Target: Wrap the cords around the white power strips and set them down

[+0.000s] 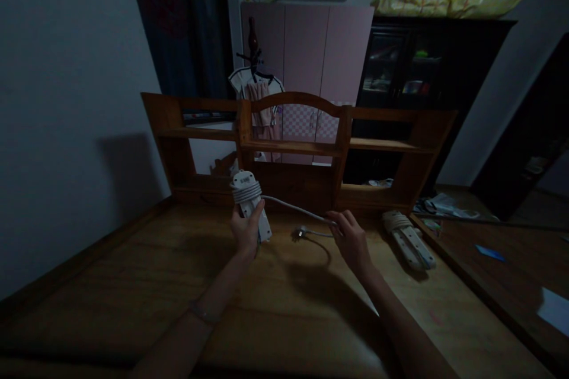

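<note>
My left hand [246, 228] is closed round a white power strip [265, 228], held tilted above the wooden desk. Several turns of its white cord [247, 191] are wrapped about the strip's upper end. From there a stretch of cord runs across to my right hand [351, 243], whose fingers are pinched on it. Past that hand the cord's end bends back leftward, with the plug [301, 231] hanging between my hands. To the right, a second white power strip [409, 240] lies on the desk, its own cord wound round its far end.
A wooden shelf unit [293, 148] stands along the desk's [267, 320] back edge. At the left rises a wall [66, 100]. Beyond the desk's right side is a brown surface with a blue packet [489, 253] and a white sheet [555, 309].
</note>
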{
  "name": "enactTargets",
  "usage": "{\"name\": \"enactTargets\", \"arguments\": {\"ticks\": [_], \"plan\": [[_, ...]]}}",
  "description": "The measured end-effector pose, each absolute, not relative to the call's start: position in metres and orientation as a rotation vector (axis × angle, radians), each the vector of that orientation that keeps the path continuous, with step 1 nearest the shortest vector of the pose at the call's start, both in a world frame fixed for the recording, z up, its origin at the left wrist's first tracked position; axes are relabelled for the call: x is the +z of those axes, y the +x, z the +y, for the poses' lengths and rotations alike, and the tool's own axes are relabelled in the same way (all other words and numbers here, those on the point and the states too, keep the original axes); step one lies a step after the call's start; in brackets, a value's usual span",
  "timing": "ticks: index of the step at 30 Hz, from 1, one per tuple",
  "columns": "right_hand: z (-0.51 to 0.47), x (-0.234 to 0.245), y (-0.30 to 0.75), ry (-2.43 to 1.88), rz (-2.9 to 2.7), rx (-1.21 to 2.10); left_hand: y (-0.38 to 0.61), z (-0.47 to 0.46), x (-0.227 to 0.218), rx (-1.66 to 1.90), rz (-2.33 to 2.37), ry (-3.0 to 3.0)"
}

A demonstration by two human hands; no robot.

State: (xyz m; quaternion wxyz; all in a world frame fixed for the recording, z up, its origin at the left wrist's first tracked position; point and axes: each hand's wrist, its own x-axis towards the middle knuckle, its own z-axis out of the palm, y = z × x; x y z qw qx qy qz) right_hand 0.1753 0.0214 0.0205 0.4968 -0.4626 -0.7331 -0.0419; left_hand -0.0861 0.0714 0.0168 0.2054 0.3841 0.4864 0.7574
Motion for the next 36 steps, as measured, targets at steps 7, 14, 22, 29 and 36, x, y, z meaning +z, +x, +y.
{"name": "enactTargets", "arguments": {"ticks": [7,14,22,29,36], "plan": [[0.011,0.020,0.180,-1.089,-2.052,-0.390,-0.087,0.079,0.005,2.037,1.558,1.311],[-0.003,0.026,0.171,-0.872,-2.174,-0.635,-0.087,0.080,0.004,1.806,1.949,1.624],[-0.016,0.026,0.156,-0.675,-2.273,-0.751,-0.080,0.068,0.003,1.373,2.004,2.159],[-0.009,0.021,0.166,-0.764,-2.176,-0.749,-0.056,0.050,0.001,1.002,1.788,2.876],[0.001,0.026,0.172,-1.028,-1.823,-0.498,-0.041,0.040,0.005,0.954,1.540,3.216]]}}
